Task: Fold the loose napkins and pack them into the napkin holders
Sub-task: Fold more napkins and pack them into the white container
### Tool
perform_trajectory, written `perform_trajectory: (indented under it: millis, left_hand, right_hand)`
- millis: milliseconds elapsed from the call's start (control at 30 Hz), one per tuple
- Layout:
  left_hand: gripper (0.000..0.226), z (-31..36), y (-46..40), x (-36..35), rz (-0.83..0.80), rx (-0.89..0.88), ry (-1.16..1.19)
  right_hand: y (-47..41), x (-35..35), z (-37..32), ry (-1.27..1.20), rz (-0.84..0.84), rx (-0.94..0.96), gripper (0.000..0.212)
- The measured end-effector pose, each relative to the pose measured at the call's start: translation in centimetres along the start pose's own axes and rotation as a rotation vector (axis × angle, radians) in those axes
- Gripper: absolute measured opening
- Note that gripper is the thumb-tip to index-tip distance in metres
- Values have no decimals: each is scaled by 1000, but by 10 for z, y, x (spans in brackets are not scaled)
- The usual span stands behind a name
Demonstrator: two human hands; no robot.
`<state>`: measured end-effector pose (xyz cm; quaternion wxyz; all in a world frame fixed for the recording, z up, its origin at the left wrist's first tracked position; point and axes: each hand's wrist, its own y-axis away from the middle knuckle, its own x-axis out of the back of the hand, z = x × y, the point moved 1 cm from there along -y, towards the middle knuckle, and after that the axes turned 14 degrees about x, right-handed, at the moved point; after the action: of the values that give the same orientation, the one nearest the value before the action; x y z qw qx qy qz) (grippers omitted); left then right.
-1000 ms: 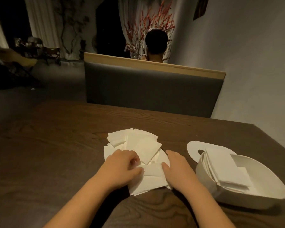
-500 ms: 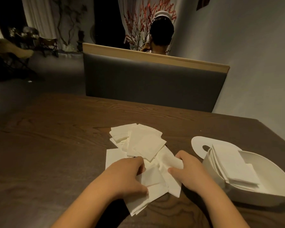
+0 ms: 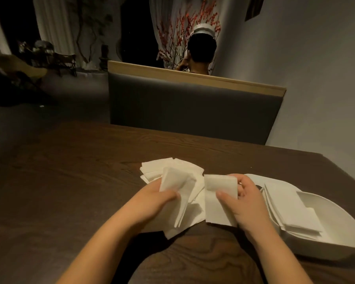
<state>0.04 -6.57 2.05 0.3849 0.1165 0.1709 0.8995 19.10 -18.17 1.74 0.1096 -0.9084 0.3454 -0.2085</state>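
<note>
Up close in the head view, both hands work over a dark wooden bench (image 3: 74, 181). The left hand (image 3: 152, 203) pinches a folded white napkin (image 3: 177, 193) between thumb and fingers, its layered edges hanging down toward the near side. The right hand (image 3: 241, 201) grips a second napkin (image 3: 217, 199), thumb on its front face and fingers curled behind its right edge; this sheet stands just right of the first, the two nearly touching. Beneath and beyond the hands lies a loose pile of napkins (image 3: 172, 166), fanned out flat on the bench. Just right of the right hand sits a white napkin holder (image 3: 336, 232), a shallow oval tub, with a stack of folded napkins (image 3: 291, 210) leaning inside its left part. Across the far edge of the bench stands a grey padded seat back (image 3: 193, 107) with a pale wooden top rail, and another person's head (image 3: 201, 52) shows above it.
</note>
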Motion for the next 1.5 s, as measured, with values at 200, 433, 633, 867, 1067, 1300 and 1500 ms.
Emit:
perform_trajectory:
  millis: [200, 433, 633, 867, 1067, 1300, 1500]
  left_hand:
    - [25, -6, -13, -15, 50, 36, 448]
    - [27, -15, -18, -36, -140, 117, 531]
    - [35, -12, -13, -45, -226, 203, 578]
    - [36, -13, -14, -41, -232, 251, 583]
    - [27, -17, -21, -40, -145, 261, 675]
    - [60, -14, -19, -47, -259, 256, 733]
    - [28, -20, -18, -50, -247, 129, 419]
  right_hand:
    - [3, 3, -19, -511, 142, -70, 31]
    - [16, -12, -25, -691, 33, -143, 36]
    - [18, -23, -19, -502, 7, -100, 22]
    - [14, -21, -4, -123, 17, 7, 14]
    - [12, -10, -14, -317, 91, -48, 16]
    - [15, -27, -6, -215, -27, -36, 31]
    - [9, -33, 6, -12, -7, 5, 6]
